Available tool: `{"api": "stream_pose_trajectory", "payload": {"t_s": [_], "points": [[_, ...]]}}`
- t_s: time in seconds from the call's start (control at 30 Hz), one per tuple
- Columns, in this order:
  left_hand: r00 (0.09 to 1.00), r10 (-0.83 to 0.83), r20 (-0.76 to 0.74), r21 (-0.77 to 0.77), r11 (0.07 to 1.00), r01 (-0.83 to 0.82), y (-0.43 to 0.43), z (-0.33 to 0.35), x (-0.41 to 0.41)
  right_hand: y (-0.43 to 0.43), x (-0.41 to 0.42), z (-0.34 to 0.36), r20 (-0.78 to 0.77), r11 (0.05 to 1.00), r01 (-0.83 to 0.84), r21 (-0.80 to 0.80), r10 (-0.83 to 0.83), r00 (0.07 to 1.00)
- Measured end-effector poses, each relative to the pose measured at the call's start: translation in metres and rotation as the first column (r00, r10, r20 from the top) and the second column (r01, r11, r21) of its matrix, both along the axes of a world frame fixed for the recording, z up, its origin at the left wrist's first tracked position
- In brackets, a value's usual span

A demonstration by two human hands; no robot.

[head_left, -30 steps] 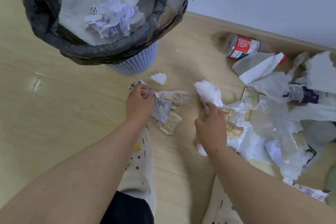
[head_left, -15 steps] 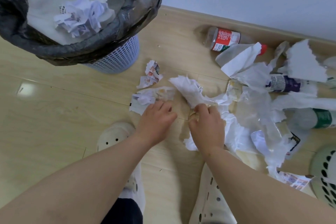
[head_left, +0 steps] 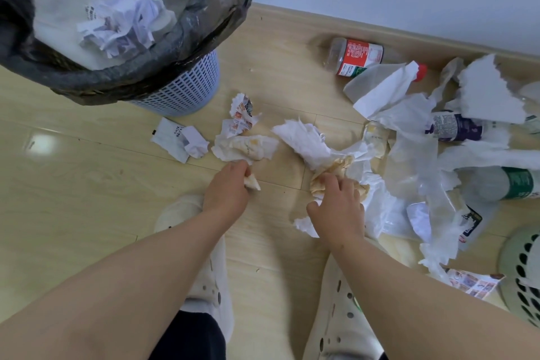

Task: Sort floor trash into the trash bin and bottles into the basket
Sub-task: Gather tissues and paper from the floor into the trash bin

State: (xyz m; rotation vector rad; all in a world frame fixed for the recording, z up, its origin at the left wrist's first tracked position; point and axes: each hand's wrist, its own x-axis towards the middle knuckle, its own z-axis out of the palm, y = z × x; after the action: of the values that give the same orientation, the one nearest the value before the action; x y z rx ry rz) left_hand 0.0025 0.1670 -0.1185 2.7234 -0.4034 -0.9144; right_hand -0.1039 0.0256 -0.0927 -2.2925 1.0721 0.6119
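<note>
Trash gathering is the step in hand, as we judge it. Our left hand [head_left: 226, 193] has its fingers curled round the near edge of a stained wrapper [head_left: 248, 147], which lies on the floor just on our side of the bin [head_left: 181, 88]. Our right hand [head_left: 339, 204], further right of the bin, is curled down on a brown crumpled paper [head_left: 330, 169] at the edge of a white tissue [head_left: 304, 140]. Both hands grip, and neither load is off the floor yet.

A printed scrap [head_left: 241, 117] and a white slip [head_left: 178, 139] lie loose near the bin's foot. Three bottles lie well right of the bin: red label [head_left: 355, 57] by the wall, purple label [head_left: 455, 127] and green label [head_left: 508, 184] half under torn paper and clear film. The basket [head_left: 523, 272] shows only as a rim, furthest right of the bin. Crumpled paper already sits inside the bin.

Next, we think, both fistfuls want lifting and carrying over the bin's rim before we let go. The tissue trails into the pile right of the bin, so a slow pull should stop it dragging film or a bottle along. Thin scraps may slip from a loose grip, so we should squeeze first.
</note>
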Motion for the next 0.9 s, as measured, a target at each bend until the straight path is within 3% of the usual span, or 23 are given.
{"api": "stream_pose_trajectory", "payload": {"t_s": [0.3, 0.47, 0.6, 0.7, 0.8, 0.9], "points": [[0.991, 0.136, -0.012, -0.194, 0.971, -0.136, -0.019, 0.015, 0.004, 0.005, 0.007, -0.002, 0.082, 0.999, 0.029, -0.022, -0.027, 0.996], [0.985, 0.030, 0.172, -0.042, 0.999, -0.023, -0.019, 0.013, 0.028, 0.007, 0.008, -0.003, 0.086, 0.999, 0.033, -0.007, -0.033, 0.996], [0.999, -0.047, 0.004, 0.060, 0.997, 0.047, -0.016, 0.006, 0.039, 0.007, 0.008, -0.002, 0.072, 1.000, 0.002, -0.018, -0.001, 0.997], [0.984, -0.180, 0.019, 0.159, 0.972, 0.175, -0.013, 0.000, 0.028, 0.007, 0.007, -0.001, 0.056, 0.999, -0.024, -0.022, 0.025, 0.998], [0.986, -0.152, 0.061, 0.135, 0.980, 0.143, -0.013, -0.001, 0.019, 0.007, 0.008, -0.001, 0.066, 1.000, -0.016, -0.022, 0.017, 0.998], [0.990, -0.065, 0.126, 0.001, 0.998, 0.065, -0.021, 0.005, 0.017, 0.006, 0.011, 0.000, 0.101, 1.000, 0.018, -0.024, -0.016, 0.995]]}}
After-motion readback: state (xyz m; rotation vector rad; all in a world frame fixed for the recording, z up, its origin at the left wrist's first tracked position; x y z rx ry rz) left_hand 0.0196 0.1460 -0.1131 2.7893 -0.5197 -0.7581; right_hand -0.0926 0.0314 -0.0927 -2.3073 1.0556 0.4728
